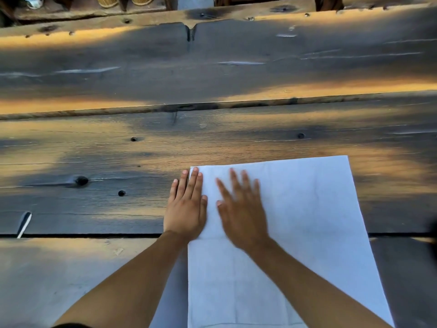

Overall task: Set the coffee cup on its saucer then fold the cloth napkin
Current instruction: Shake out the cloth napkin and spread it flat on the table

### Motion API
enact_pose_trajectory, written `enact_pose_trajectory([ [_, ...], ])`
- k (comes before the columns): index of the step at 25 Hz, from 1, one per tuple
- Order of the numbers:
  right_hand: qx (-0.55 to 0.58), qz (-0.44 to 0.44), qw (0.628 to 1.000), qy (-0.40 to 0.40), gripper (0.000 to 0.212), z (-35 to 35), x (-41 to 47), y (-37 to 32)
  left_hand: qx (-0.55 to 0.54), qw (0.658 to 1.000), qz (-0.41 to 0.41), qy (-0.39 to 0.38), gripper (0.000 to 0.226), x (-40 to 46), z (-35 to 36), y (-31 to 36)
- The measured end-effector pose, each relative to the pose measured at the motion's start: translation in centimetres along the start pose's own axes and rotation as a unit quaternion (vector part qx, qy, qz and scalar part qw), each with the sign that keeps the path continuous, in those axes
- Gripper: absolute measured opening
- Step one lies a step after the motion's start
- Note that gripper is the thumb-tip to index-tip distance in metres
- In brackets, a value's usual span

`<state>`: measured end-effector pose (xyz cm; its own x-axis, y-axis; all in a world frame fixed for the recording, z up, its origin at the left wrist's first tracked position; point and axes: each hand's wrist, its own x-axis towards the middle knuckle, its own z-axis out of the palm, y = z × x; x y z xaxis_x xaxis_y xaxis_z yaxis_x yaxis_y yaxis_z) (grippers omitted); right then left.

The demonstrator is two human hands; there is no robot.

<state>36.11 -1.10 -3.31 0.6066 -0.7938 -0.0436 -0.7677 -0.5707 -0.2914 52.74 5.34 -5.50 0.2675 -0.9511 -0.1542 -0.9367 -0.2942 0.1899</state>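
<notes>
Hands: both lie flat, palms down, fingers straight, gripping nothing.
Left hand (186, 204): rests across the left edge of the cloth napkin (295, 233), near its far left corner; the inner fingers and thumb side lie on the cloth, the outer fingers on bare wood just beside it.
Right hand (241, 209): sits wholly on the napkin, just right of the left hand and apart from it; fingers spread and pointing away from the person; its outline is blurred.
Forearms: both bare, coming in from the bottom edge; the right one crosses over the napkin, the left one lies over the wood beside it.
Cloth napkin: white, spread flat on the tabletop (94, 162) right of centre; faint crease lines run along and across it; its near end runs out of the bottom of the view.
Tabletop: dark, weathered wooden planks with knots, small holes and gaps between boards, streaked with warm light and shadow.
Left side: a small pale sliver (23, 224) shows at a plank gap, well apart from the hands; what it is cannot be told.
Far edge: tan woven cylinders (106, 1), cut off by the top of the view.
</notes>
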Motion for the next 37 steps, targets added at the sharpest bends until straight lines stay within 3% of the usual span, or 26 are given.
enact_pose_trajectory([
  [2,-0.016,-0.056,0.997,-0.046,0.054,1.2,-0.9,-1.7,0.005,1.0,0.002,-0.002,0.061,0.0,-0.1,-0.1],
  [4,-0.036,-0.052,0.997,-0.049,0.056,1.4,-2.0,1.2,0.003,1.0,0.001,-0.005,0.062,0.0,-0.1,-0.1],
  [11,-0.065,0.184,0.98,-0.037,0.063,-3.9,-7.2,19.2,0.002,1.0,-0.002,0.0,0.062,-0.1,0.1,0.1],
  [14,-0.054,0.206,0.976,-0.041,0.065,-4.2,-7.7,20.0,-0.006,1.0,0.002,-0.008,0.062,0.0,0.2,-0.1],
  [17,-0.049,0.221,0.974,-0.007,0.064,-3.9,-6.6,17.1,-0.092,0.996,-0.016,-0.002,0.064,0.1,-0.4,-0.5],
  [20,-0.019,0.138,0.99,0.012,0.059,-2.8,-5.4,9.8,-0.09,0.994,-0.039,0.036,0.062,-2.9,-0.8,0.6],
  [24,-0.008,-0.023,0.999,-0.043,0.057,0.4,-4.3,0.0,-0.012,1.0,-0.003,-0.008,0.064,-7.3,1.0,2.4],
  [28,-0.044,-0.071,0.994,-0.067,0.056,1.3,-5.9,2.2,0.016,1.0,-0.012,-0.018,0.065,-7.4,1.3,2.2],
  [30,-0.062,-0.028,0.997,-0.043,0.057,0.0,-7.2,7.0,0.01,1.0,-0.015,-0.017,0.065,-7.5,1.2,2.4],
  [34,-0.064,0.152,0.986,-0.035,0.062,-3.7,-10.2,17.8,0.011,1.0,-0.019,-0.02,0.065,-7.4,1.1,2.4],
  [37,-0.043,0.209,0.977,-0.029,0.066,-4.1,-10.3,19.2,0.013,0.999,-0.016,-0.026,0.065,-7.5,1.1,2.3],
])
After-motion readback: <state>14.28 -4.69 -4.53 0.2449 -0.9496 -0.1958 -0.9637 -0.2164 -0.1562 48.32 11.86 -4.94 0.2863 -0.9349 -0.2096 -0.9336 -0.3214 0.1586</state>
